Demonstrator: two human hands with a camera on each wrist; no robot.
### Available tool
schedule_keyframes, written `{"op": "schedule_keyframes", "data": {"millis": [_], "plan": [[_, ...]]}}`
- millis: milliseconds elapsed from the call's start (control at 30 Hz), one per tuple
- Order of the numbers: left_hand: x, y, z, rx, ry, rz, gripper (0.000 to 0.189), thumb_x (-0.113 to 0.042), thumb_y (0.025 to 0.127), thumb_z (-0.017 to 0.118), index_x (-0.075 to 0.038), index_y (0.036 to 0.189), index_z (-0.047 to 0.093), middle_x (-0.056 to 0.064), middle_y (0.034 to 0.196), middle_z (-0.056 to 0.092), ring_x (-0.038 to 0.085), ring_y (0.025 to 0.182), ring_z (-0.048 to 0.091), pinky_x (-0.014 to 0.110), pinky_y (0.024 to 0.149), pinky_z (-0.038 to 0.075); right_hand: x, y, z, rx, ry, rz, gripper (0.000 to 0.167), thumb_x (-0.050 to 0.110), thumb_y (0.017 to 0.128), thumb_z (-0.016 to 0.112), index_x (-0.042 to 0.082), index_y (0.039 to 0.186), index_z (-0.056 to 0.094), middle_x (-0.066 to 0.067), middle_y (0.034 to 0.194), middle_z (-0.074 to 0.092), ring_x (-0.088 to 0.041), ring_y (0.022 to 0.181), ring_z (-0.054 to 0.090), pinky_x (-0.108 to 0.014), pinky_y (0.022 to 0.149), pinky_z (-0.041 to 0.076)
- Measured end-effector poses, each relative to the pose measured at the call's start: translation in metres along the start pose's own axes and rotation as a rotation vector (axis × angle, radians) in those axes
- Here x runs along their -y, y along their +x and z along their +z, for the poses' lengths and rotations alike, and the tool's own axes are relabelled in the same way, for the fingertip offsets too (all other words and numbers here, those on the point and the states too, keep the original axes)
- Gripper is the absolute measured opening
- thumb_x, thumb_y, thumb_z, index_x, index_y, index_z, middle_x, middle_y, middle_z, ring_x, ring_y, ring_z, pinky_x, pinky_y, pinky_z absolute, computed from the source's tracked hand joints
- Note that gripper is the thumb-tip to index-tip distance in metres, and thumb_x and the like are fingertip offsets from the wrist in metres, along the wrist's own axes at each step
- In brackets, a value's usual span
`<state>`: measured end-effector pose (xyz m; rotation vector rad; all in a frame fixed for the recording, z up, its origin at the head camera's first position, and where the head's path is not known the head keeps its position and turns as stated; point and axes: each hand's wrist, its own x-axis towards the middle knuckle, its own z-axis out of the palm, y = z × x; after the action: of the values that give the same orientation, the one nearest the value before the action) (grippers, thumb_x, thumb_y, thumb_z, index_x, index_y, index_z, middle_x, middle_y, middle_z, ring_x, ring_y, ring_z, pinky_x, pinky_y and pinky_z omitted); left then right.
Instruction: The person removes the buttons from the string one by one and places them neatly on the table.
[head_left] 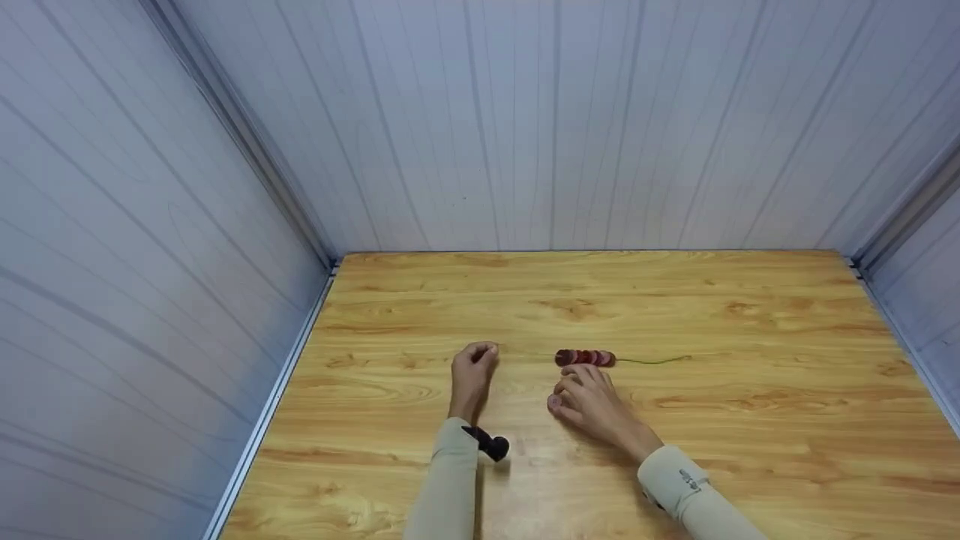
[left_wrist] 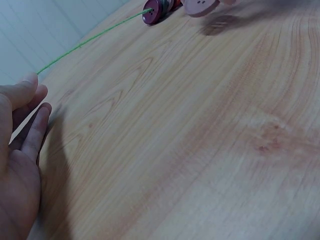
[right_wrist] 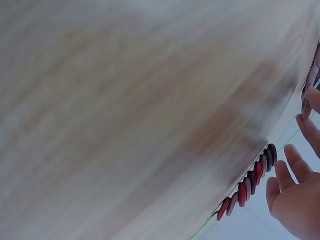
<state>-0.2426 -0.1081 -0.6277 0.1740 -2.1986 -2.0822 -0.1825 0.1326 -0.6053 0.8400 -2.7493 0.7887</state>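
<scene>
In the head view my left hand (head_left: 472,379) pinches the end of a thin green cord (left_wrist: 95,38) between thumb and forefinger. The cord runs right through a row of dark red and pink buttons (head_left: 585,358) lying on the table, and its other end trails off to the right. Just below that row, my right hand (head_left: 596,409) holds a single pink button (head_left: 553,403) between thumb and fingertips. The left wrist view shows holes in this pink button (left_wrist: 200,6), tilted near a maroon button (left_wrist: 152,12) on the cord. Several overlapping buttons (right_wrist: 251,183) appear beside the right fingers in the right wrist view.
The wood-grain table (head_left: 750,315) extends around both hands. Pale panel walls (head_left: 510,127) stand behind it and at both sides. A black device (head_left: 491,445) is strapped at the left sleeve cuff.
</scene>
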Motion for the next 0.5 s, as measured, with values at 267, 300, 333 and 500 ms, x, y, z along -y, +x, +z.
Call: {"op": "schedule_keyframes", "data": {"millis": [267,300,333,500], "plan": [[0.0005,0.0015,0.0001,-0.014,0.052,0.025,0.017,-0.014,0.091,0.065,0.001,0.098,0.070,0.012,0.096,0.069,0.018,0.087,0.062,0.026,0.077,0.051,0.0021,0.0003,0.0040,0.031,0.010,-0.032,0.018,0.028,0.084,0.074,0.013,0.094,0.069,-0.014,0.121,0.054,-0.035,0.115,0.046,-0.054,0.093,0.036],[0.0002,0.0015,0.0002,-0.014,0.055,0.025,0.016,-0.014,0.091,0.065,0.000,0.098,0.070,0.012,0.096,0.069,0.017,0.087,0.062,0.025,0.077,0.051,0.0023,0.0004,0.0043,0.030,0.016,-0.034,0.018,0.028,0.084,0.074,0.013,0.094,0.069,-0.014,0.120,0.054,-0.035,0.115,0.046,-0.054,0.093,0.036],[0.0000,0.0015,0.0002,-0.015,0.057,0.025,0.016,-0.014,0.091,0.065,0.000,0.098,0.070,0.012,0.096,0.069,0.017,0.087,0.062,0.025,0.077,0.051,0.0026,0.0005,0.0042,0.029,0.018,-0.039,0.017,0.028,0.085,0.073,0.013,0.093,0.069,-0.014,0.120,0.054,-0.034,0.115,0.046,-0.053,0.093,0.036],[-0.0010,0.0011,0.0002,-0.014,0.045,0.012,0.017,-0.014,0.091,0.066,0.000,0.098,0.069,0.012,0.096,0.068,0.017,0.088,0.062,0.026,0.078,0.051,0.0043,0.0010,0.0051,0.022,0.006,-0.049,0.015,0.028,0.086,0.072,0.015,0.091,0.068,-0.013,0.118,0.055,-0.033,0.114,0.046,-0.052,0.092,0.036]]}}
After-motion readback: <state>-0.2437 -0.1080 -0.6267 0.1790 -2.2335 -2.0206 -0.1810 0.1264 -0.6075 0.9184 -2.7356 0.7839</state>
